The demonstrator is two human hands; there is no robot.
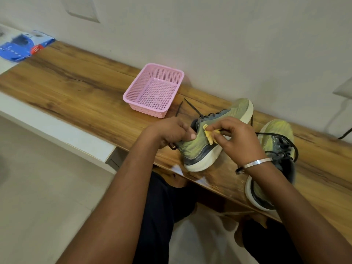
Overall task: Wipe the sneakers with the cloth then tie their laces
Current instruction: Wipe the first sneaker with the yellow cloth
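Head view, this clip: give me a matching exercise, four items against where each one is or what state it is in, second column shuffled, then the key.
Items
1. yellow cloth
2. pink basket
3. left sneaker
4. right sneaker

Places or states
A. flat on the wooden tabletop, laces loose, partly behind the right wrist
B. pinched in the right hand, pressed against a shoe's side
C. tipped on its side, steadied by the left hand
D. standing behind the shoes near the wall, nothing in it

Pairs: 1-B, 2-D, 3-C, 4-A
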